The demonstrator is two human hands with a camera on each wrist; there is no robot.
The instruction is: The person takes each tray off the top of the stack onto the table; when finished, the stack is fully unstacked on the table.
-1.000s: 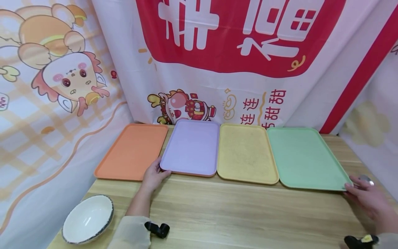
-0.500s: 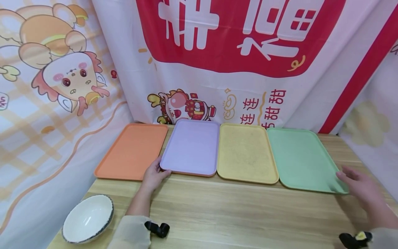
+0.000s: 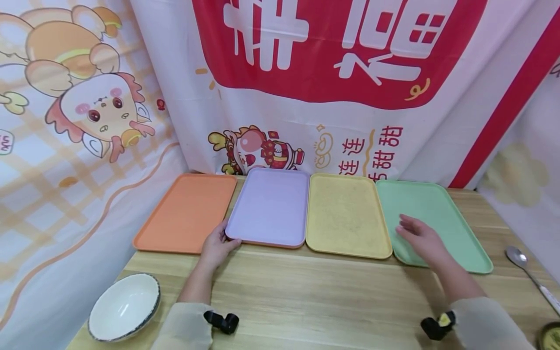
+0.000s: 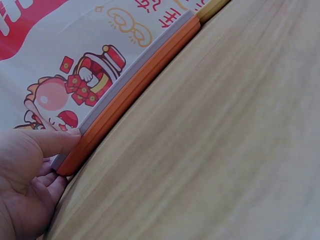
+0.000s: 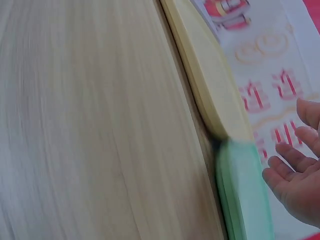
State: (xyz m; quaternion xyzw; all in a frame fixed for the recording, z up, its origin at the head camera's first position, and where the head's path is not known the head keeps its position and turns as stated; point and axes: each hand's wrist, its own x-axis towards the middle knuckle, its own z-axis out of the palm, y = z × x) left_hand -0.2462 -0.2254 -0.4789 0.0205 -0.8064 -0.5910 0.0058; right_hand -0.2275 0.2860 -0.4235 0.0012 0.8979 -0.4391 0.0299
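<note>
Side by side along the back of the table lie an orange tray (image 3: 188, 214), a purple tray (image 3: 271, 206), a yellow tray (image 3: 347, 216) and a green tray (image 3: 455, 228). My left hand (image 3: 217, 247) holds the purple tray's near left corner. In the left wrist view, a second orange tray (image 4: 135, 87) sits directly beneath the purple one, and the thumb lies against their stacked rims with fingers below the corner. My right hand (image 3: 422, 238) is over the left part of the green tray, holding nothing, its fingers loosely extended in the right wrist view.
A white bowl with a dark rim (image 3: 124, 308) stands at the table's front left. On the right lies a metal spoon (image 3: 522, 262), with part of a dark-rimmed dish (image 3: 549, 338) below it. Printed cloth hangs behind the trays and on both sides.
My right hand has let go of the green tray's near right corner and moved left over the tray, uncovering the spoon. The tray's right side has shifted slightly. My left hand has stayed put.
</note>
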